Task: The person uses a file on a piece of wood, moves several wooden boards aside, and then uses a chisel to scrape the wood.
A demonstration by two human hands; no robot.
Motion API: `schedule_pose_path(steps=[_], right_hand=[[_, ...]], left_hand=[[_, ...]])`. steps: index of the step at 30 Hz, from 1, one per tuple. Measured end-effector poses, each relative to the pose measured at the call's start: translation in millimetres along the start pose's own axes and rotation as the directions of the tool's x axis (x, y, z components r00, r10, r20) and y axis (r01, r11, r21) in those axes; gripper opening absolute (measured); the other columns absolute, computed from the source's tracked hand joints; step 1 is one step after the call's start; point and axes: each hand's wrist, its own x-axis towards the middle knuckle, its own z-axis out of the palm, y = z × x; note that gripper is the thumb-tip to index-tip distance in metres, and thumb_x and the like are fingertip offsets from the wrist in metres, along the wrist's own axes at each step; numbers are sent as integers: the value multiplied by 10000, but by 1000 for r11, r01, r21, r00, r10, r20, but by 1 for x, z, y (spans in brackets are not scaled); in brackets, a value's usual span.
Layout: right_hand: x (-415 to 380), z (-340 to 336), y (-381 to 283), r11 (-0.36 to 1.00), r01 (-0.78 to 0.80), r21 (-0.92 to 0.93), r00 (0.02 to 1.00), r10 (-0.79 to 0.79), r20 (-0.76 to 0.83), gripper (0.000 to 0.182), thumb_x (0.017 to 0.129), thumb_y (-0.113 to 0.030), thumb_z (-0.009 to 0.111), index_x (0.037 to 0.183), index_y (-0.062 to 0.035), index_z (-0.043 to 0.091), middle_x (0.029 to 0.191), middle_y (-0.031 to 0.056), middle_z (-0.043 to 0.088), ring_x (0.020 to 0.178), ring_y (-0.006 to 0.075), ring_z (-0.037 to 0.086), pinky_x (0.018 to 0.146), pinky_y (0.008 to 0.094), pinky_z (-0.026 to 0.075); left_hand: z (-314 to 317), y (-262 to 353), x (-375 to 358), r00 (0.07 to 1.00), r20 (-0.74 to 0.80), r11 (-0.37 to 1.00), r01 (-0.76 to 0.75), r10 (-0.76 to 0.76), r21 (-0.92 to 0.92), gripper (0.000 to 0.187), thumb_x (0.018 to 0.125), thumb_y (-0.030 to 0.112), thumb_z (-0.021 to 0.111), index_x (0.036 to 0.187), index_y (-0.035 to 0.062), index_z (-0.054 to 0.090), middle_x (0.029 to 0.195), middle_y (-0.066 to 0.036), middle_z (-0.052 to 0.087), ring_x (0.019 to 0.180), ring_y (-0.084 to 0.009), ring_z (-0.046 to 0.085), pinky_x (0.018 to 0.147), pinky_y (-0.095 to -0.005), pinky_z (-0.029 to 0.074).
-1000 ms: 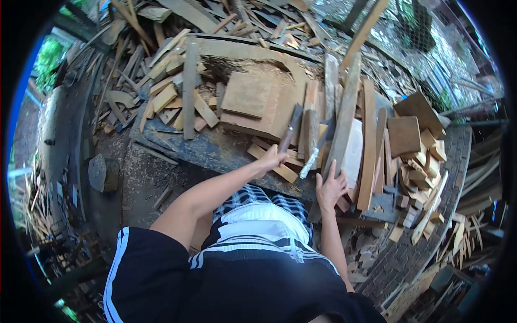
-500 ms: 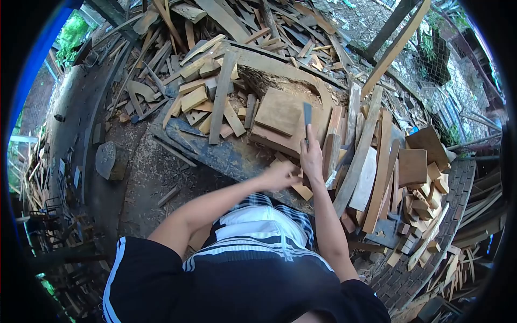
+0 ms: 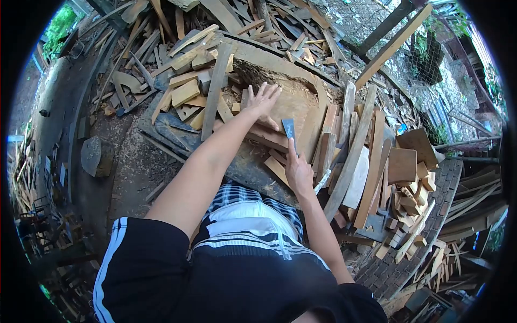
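My left hand (image 3: 262, 103) is spread open, palm down over the flat wooden board (image 3: 293, 102) on the workbench. Its fingers point away from me and cover part of the board. In my right hand (image 3: 299, 173) is a chisel (image 3: 288, 129), its flat metal blade pointing away from me over the board's near right part. The fingers wrap round the handle and hide most of it. Beneath the board lies a thicker wooden block (image 3: 267, 136), whose near edge faces me.
Offcuts (image 3: 184, 93) and a long grey slat (image 3: 216, 91) lie left of the board. Long planks (image 3: 353, 156) lean on the right, beside a heap of small blocks (image 3: 412, 202). Scrap wood is piled behind the bench. A cut log (image 3: 97, 156) stands on the ground at left.
My left hand has moved from near my right hand, forward and left, onto the board, with its fingers spread. My right hand with the chisel has shifted left and slightly closer to me.
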Motion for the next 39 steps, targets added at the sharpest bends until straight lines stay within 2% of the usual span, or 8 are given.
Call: schedule_pose_path(steps=[6, 11, 14, 18, 25, 29, 34, 39], right_hand=[[32, -7, 4, 1000, -3, -31, 1000, 4, 21, 506, 985, -227, 428, 1477, -236, 313, 785, 249, 613, 697, 442, 633, 625, 532, 508], [76, 15, 8, 996, 92, 3, 978, -90, -187, 497, 984, -227, 429, 1471, -205, 331, 759, 243, 634, 685, 423, 640, 626, 532, 508], [30, -7, 2, 997, 71, -24, 996, -72, -42, 498, 979, -224, 436, 1466, -188, 338, 782, 252, 642, 669, 422, 640, 607, 529, 510], [8, -15, 11, 994, 64, -92, 995, -57, 82, 507, 973, -220, 445, 1467, -191, 335, 791, 256, 649, 662, 410, 646, 577, 518, 513], [71, -6, 8, 996, 89, -23, 992, -91, -87, 474, 967, -198, 450, 1437, -192, 390, 733, 252, 640, 678, 413, 650, 581, 515, 515], [14, -10, 15, 994, 79, -73, 997, -79, -2, 514, 968, -191, 455, 1469, -217, 343, 729, 252, 627, 652, 425, 642, 568, 519, 513], [56, -11, 10, 998, 62, -19, 998, -62, 17, 510, 971, -191, 439, 1470, -208, 332, 733, 256, 625, 659, 436, 640, 587, 528, 513], [83, -5, 9, 998, 52, 35, 996, -50, -71, 500, 981, -212, 431, 1470, -202, 325, 758, 260, 626, 669, 444, 634, 600, 527, 511]], left_hand=[[18, 8, -12, 990, -131, 997, 44, -52, -61, 1437, 389, 674, 829, 1516, 116, 135, 1566, -118, 171, 1450, -377, 95, 1121, -652, 101], [17, 20, -16, 980, -145, 988, 124, -136, -89, 1422, 398, 646, 846, 1517, 126, 140, 1562, -99, 188, 1448, -361, 113, 1129, -636, 117], [24, 23, -18, 958, -209, 975, 170, -198, -142, 1433, 388, 630, 860, 1518, 128, 136, 1559, -82, 190, 1449, -348, 115, 1131, -633, 126], [19, 25, -20, 970, -135, 972, 181, -201, -149, 1433, 393, 620, 864, 1518, 131, 124, 1563, -76, 155, 1453, -347, 82, 1135, -631, 122], [21, 20, -20, 979, -114, 975, 151, -171, -165, 1423, 414, 599, 872, 1523, 138, 108, 1569, -81, 143, 1453, -353, 73, 1128, -642, 125], [16, 15, -19, 982, -74, 973, 157, -171, -167, 1430, 408, 574, 885, 1525, 150, 98, 1572, -78, 135, 1454, -357, 70, 1117, -657, 146], [19, 16, -17, 983, -92, 979, 143, -157, -142, 1417, 406, 561, 889, 1522, 153, 116, 1572, -77, 153, 1454, -349, 91, 1107, -668, 156], [16, 21, -18, 980, -83, 980, 173, -181, -95, 1415, 405, 564, 886, 1521, 143, 125, 1574, -74, 172, 1453, -345, 116, 1106, -666, 157]])
